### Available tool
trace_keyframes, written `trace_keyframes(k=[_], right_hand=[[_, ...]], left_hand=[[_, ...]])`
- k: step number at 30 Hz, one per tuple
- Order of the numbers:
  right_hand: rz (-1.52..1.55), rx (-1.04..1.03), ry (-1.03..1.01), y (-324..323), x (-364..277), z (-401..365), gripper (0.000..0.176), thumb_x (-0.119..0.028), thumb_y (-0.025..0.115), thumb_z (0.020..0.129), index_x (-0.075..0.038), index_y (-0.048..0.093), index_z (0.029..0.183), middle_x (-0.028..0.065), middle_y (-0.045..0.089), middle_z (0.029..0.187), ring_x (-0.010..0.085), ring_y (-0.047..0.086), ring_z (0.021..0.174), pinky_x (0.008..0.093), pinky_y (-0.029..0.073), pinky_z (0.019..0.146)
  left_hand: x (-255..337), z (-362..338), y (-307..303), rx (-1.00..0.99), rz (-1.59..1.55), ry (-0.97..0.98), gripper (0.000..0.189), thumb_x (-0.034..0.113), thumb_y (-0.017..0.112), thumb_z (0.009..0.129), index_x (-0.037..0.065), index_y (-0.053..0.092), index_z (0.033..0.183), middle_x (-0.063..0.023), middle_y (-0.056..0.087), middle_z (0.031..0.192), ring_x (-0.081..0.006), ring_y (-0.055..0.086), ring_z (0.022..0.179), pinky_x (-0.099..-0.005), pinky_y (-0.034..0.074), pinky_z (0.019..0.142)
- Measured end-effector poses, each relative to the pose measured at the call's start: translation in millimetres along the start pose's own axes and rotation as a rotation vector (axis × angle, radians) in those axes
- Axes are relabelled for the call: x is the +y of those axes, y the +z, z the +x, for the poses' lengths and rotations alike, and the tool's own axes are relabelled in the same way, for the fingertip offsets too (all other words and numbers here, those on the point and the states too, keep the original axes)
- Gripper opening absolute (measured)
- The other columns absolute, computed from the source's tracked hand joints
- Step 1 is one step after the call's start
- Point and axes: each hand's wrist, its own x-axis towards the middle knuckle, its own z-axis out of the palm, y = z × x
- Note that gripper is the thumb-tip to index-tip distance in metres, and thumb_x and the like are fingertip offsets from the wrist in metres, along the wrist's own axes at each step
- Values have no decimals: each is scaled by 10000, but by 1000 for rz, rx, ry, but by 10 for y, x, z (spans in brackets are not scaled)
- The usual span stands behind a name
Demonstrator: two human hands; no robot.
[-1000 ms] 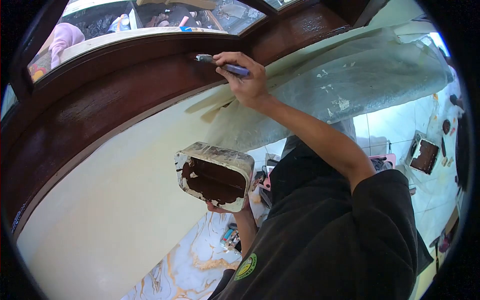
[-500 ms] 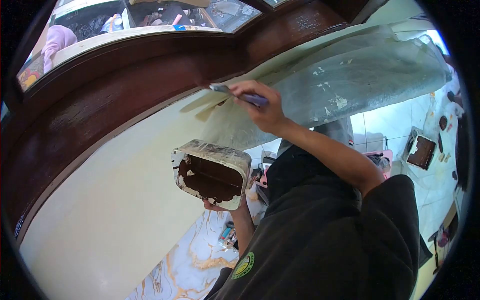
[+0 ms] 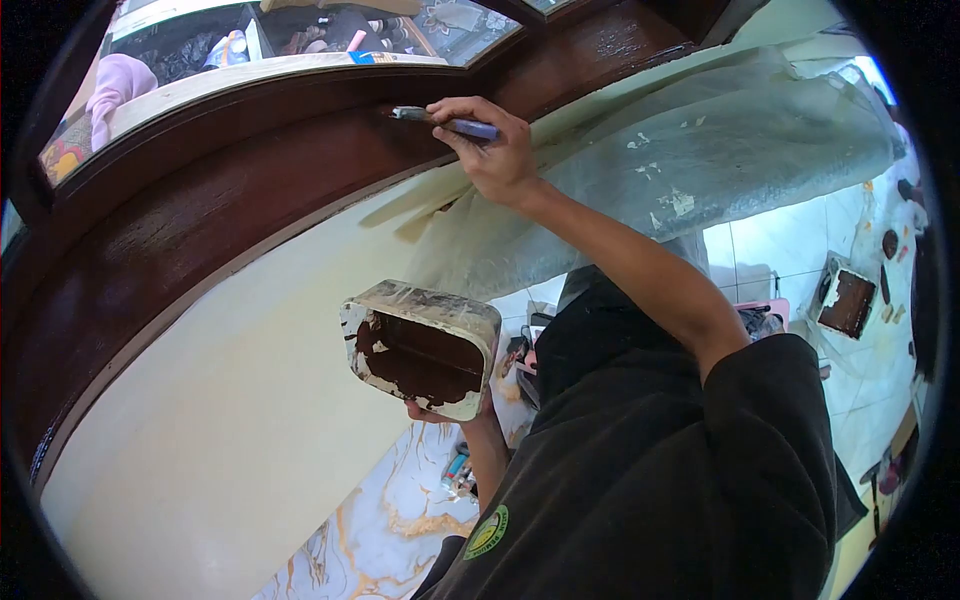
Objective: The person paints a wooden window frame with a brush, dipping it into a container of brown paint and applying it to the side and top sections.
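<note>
My right hand [image 3: 492,148] is closed around the handle of a paintbrush [image 3: 470,128]. Its bristle end touches, or lies very close to, the dark brown window frame [image 3: 300,150]. Below, my left hand [image 3: 447,412] supports a cream plastic paint container [image 3: 470,325] from underneath; most of its fingers are hidden behind it. The container is tilted toward me, with dark brown paint [image 3: 420,370] inside and smears along the rim. Parts of the frame look glossy.
A pale wall [image 3: 240,400] runs below the frame. Clear plastic sheeting [image 3: 640,180] hangs to the right. Another container with brown paint [image 3: 848,302] stands on the tiled floor [image 3: 740,250]. Behind the glass lie a pink cloth [image 3: 120,85] and assorted items.
My right hand has moved up and slightly left with the paintbrush, from the frame's lower edge to higher on its face. The left hand and container have barely moved.
</note>
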Motion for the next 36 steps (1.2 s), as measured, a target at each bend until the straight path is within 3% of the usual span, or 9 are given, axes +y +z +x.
trace_keyframes(k=[6, 14, 19, 20, 27, 36], right_hand=[[0, 9, -84, 106, 72, 49, 224, 50, 728, 767, -66, 659, 945, 67, 706, 985, 202, 691, 897, 297, 545, 789], [-33, -214, 78, -459, -235, -536, 195, 88, 685, 799, -32, 649, 948, 99, 701, 1041, 183, 677, 965, 282, 527, 850], [29, -76, 63, -370, -199, -386, 199, 70, 700, 790, -35, 651, 952, 101, 704, 1026, 190, 682, 954, 300, 536, 839], [61, -34, 39, -293, -174, -301, 217, 51, 720, 772, -44, 656, 957, 90, 708, 1006, 200, 693, 929, 311, 546, 815], [62, -20, -35, 13, -38, -39, 192, 90, 696, 797, -18, 644, 947, 94, 702, 1045, 162, 671, 975, 284, 534, 866], [-1, -207, 75, -438, -267, -563, 194, 95, 681, 810, -22, 637, 959, 119, 691, 1060, 197, 664, 1003, 298, 520, 886]], left_hand=[[8, -51, -327, 58, 49, 5, 873, 681, 519, 763, 215, 335, 1478, -92, 408, 1471, -365, 436, 1315, -610, 401, 1034], [4, -15, -225, 55, 7, 13, 861, 680, 517, 763, 213, 355, 1468, -93, 425, 1458, -349, 438, 1315, -592, 401, 1041], [17, -52, -326, 81, -7, -17, 868, 688, 528, 749, 203, 380, 1454, -98, 443, 1441, -353, 457, 1294, -596, 415, 1028], [23, -8, -18, 83, 9, -11, 869, 688, 530, 746, 201, 384, 1451, -100, 444, 1438, -357, 464, 1286, -601, 425, 1016], [0, -20, -431, 96, 23, 23, 861, 684, 523, 749, 199, 387, 1448, -108, 442, 1439, -363, 467, 1284, -606, 450, 988], [-15, -22, -419, 111, -16, 45, 845, 678, 518, 762, 202, 390, 1449, -102, 450, 1435, -338, 470, 1290, -572, 437, 1022]])
